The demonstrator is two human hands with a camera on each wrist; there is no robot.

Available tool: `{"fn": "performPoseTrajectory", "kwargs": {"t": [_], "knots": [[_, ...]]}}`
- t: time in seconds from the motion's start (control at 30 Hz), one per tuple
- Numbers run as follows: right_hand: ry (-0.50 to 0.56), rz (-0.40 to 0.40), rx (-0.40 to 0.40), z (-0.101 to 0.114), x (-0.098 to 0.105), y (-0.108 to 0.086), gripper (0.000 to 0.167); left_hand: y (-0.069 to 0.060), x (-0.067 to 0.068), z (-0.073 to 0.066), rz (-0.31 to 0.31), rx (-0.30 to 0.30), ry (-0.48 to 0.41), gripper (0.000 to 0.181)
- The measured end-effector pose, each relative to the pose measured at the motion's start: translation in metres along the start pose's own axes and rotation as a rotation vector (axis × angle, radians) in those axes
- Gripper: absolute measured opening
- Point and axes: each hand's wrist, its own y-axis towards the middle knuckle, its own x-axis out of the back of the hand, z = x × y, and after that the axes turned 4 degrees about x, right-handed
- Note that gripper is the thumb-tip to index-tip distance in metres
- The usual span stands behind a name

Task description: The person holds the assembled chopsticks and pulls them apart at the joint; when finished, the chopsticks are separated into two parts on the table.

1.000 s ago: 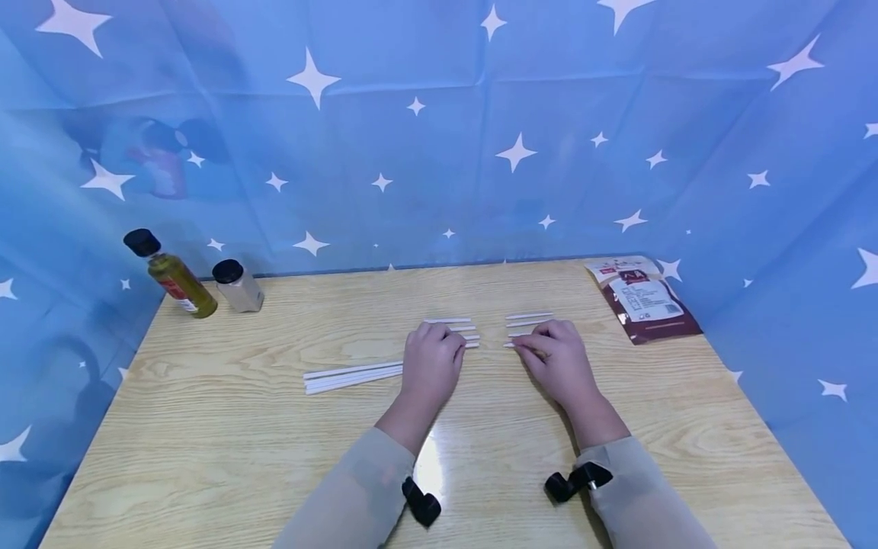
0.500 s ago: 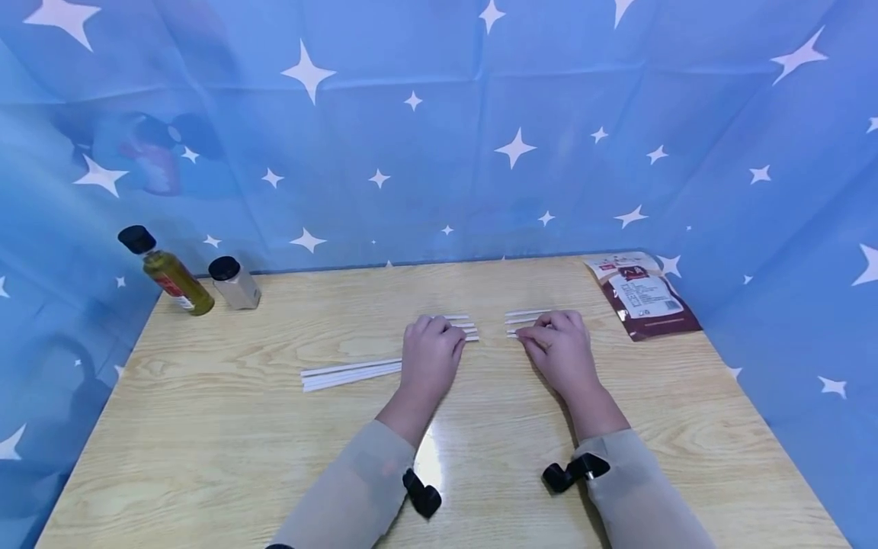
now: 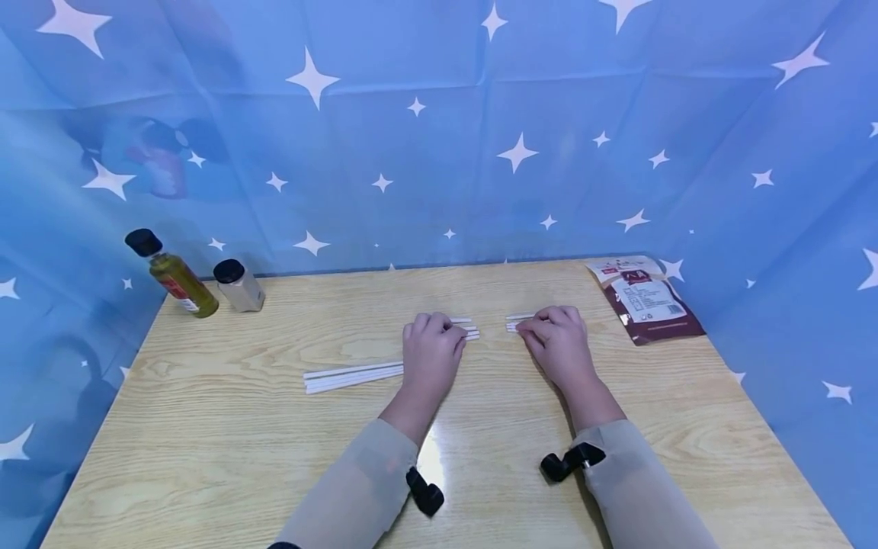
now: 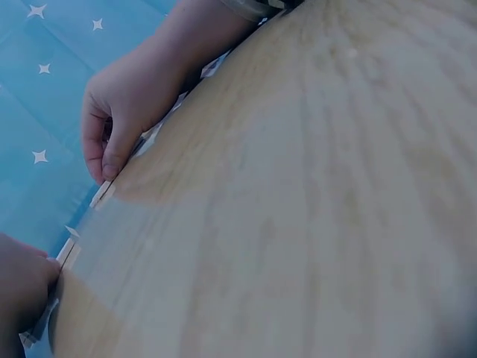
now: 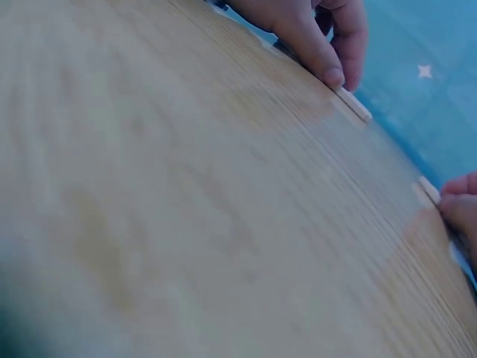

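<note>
In the head view, my left hand (image 3: 432,352) lies over several thin white sticks (image 3: 472,335), whose ends stick out past its fingertips. Thumb and forefinger pinch the nearest of these, as the stick end (image 5: 355,103) in the right wrist view shows. Across a small gap, my right hand (image 3: 561,341) pinches the near stick of a second set of white sticks (image 3: 511,328); most of that set is hidden under the hand. In the left wrist view the right hand (image 4: 134,108) bends thumb and fingers down to the stick end (image 4: 100,195).
Several white sticks (image 3: 353,377) lie close together left of my left hand. An oil bottle (image 3: 181,284) with a black cap and a black-lidded jar (image 3: 240,288) stand back left. A brown-and-white packet (image 3: 645,301) lies back right. A blue star-patterned cloth (image 3: 439,152) borders the table.
Both hands have moved slightly away from me, pushing the near sticks toward the far ones. The sticks of each set now lie closer together.
</note>
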Motion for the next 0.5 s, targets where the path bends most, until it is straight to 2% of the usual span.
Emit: {"fn": "performPoseTrajectory", "kwargs": {"t": [0.27, 0.5], "knots": [[-0.003, 0.023, -0.015, -0.0038, -0.0041, 0.0041, 0.009, 0.0049, -0.0025, 0.002, -0.045, -0.023, -0.004, 0.008], [0.003, 0.008, -0.01, -0.0027, -0.005, 0.0056, 0.009, 0.0085, -0.0015, 0.0051, -0.063, -0.043, 0.022, 0.009]]}}
